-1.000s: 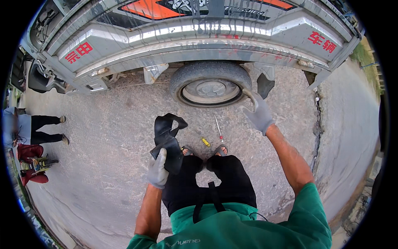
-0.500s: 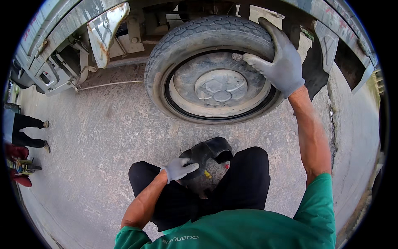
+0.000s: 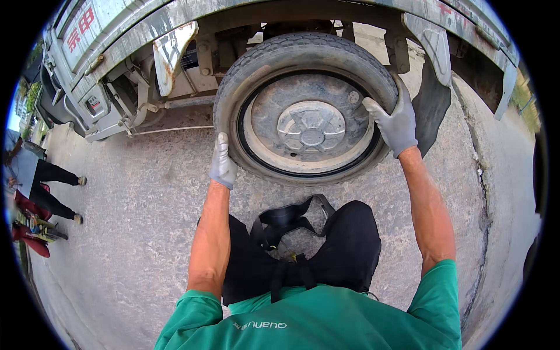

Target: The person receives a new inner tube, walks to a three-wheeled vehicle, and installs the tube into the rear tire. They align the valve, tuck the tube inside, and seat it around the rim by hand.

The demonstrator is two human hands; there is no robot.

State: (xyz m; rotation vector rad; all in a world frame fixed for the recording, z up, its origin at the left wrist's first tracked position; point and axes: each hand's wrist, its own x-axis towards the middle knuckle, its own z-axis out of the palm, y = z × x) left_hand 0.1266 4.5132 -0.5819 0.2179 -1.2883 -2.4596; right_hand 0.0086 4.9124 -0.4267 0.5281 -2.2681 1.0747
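Observation:
A dusty wheel with a worn black tyre (image 3: 256, 73) and a grey domed disc (image 3: 312, 129) stands in front of me under the vehicle's side. Around the tyre's right edge goes my right hand (image 3: 396, 125), in a grey-white glove, thumb on the near face and fingers behind the tread. My left hand (image 3: 222, 163), gloved alike, is at the tyre's lower left edge with fingers stretched upward; whether its palm presses on the rubber is hard to see. Between my knees lies a loop of black strap-like material (image 3: 286, 217).
The vehicle's worn metal side (image 3: 373, 9) and a rusty white bracket (image 3: 172, 55) overhang the wheel. A black flap (image 3: 431, 108) hangs at its right. Cracked concrete (image 3: 134, 192) lies below. At far left are a person's legs (image 3: 52, 186) and a red object (image 3: 35, 224).
My left hand has left the black strap-like thing and risen to the tyre's left edge. My right hand has slid lower along the right edge. The wheel's disc has turned.

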